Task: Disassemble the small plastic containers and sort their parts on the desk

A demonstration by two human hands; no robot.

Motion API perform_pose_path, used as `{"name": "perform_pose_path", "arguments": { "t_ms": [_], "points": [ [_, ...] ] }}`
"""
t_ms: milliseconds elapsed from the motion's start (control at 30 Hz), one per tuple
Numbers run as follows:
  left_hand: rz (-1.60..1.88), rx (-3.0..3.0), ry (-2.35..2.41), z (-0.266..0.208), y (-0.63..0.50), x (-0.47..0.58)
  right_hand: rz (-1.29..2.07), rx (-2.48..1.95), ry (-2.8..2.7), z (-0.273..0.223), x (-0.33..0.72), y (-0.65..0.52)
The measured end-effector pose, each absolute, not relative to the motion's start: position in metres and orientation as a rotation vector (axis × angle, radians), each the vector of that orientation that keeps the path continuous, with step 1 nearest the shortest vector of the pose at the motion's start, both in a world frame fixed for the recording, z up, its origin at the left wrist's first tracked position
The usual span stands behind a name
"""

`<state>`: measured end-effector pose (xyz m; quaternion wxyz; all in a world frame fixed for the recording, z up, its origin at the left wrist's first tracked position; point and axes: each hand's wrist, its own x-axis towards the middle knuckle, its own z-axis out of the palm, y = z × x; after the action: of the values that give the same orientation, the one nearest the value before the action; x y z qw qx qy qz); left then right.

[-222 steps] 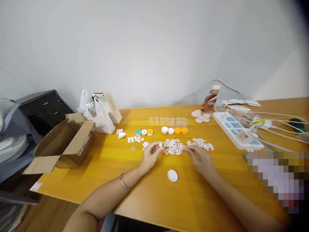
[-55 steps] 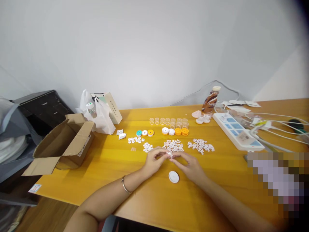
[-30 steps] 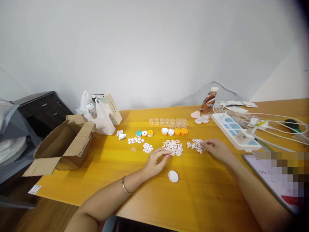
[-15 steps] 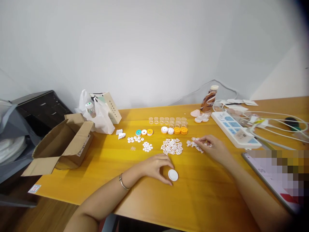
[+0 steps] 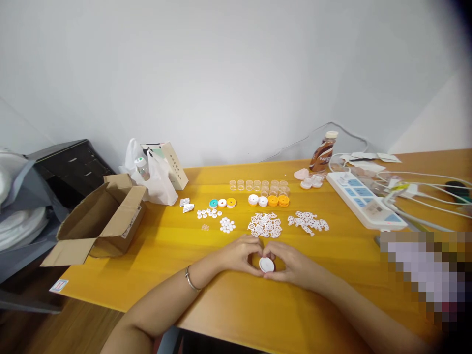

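Note:
A white round cap (image 5: 266, 265) with a raised rim sits low over the near middle of the table, its hollow side up. My left hand (image 5: 241, 254) curves round its left edge, with thumb and fingers touching the rim. From the right, my right hand (image 5: 289, 264) grips the same cap between thumb and bent fingers. Whether a small part is tucked in the right fingertips cannot be made out. Just beyond the hands lie a pile of white openwork plastic pieces (image 5: 264, 225) and a second, looser pile of similar pieces (image 5: 309, 222).
Small white discs (image 5: 227, 225), clear cups (image 5: 249, 185), and white caps (image 5: 253, 199) and orange caps (image 5: 283, 200) stand in groups farther back. An open carton (image 5: 123, 223) is at left. A power strip (image 5: 363, 199), cables and a drink bottle (image 5: 323, 152) occupy the right.
My right hand has moved left from the looser pile of openwork pieces to the white cap. My left hand has stayed at the cap, its fingers now against the rim.

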<state>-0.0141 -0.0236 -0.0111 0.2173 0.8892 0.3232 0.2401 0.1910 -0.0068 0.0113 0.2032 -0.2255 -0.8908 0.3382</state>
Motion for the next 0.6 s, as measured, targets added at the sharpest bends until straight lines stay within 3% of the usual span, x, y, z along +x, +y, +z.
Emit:
{"name": "perform_pose_path", "arguments": {
  "t_ms": [333,600],
  "points": [
    [0.696,2.400,0.899,-0.009,-0.024,-0.011,0.899,-0.567,-2.483,0.021,0.196,-0.011],
    [0.648,2.376,0.883,-0.008,-0.024,-0.012,0.635,-0.958,-2.061,0.026,0.202,0.060]
  ]
}}
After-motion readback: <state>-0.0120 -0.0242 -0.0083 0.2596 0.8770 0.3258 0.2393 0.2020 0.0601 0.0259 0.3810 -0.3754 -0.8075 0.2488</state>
